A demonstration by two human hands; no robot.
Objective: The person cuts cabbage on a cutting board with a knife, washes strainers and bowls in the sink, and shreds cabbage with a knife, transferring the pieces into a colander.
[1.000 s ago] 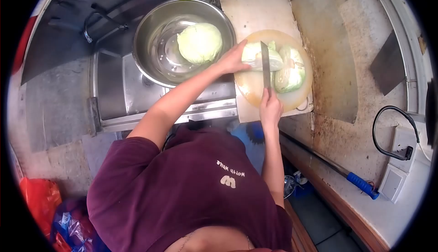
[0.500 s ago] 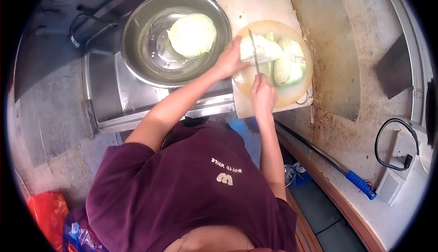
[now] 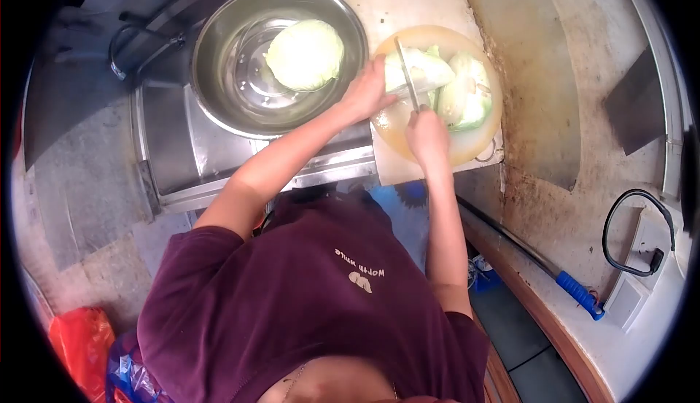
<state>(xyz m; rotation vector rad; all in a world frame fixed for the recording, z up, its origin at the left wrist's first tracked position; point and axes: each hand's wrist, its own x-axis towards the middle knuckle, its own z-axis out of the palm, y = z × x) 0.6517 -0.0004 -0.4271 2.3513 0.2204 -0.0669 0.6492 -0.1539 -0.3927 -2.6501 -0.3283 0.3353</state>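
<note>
Knife [image 3: 407, 75] is gripped in the R hand [image 3: 428, 134], blade over the cabbage piece [image 3: 432, 69] just ahead of it; from where I'm standing, can't tell if the edge is in. L hand [image 3: 364, 91] grasps that piece's L end, thumb v. close to the blade. Second cabbage [image 3: 470, 93] lies to the R of both hands, same round board [image 3: 394, 124]. Risk, imo: board's shiny, poss. wet, so piece could roll if L grip's loose; knife might then skid & nick the thumb.
</note>
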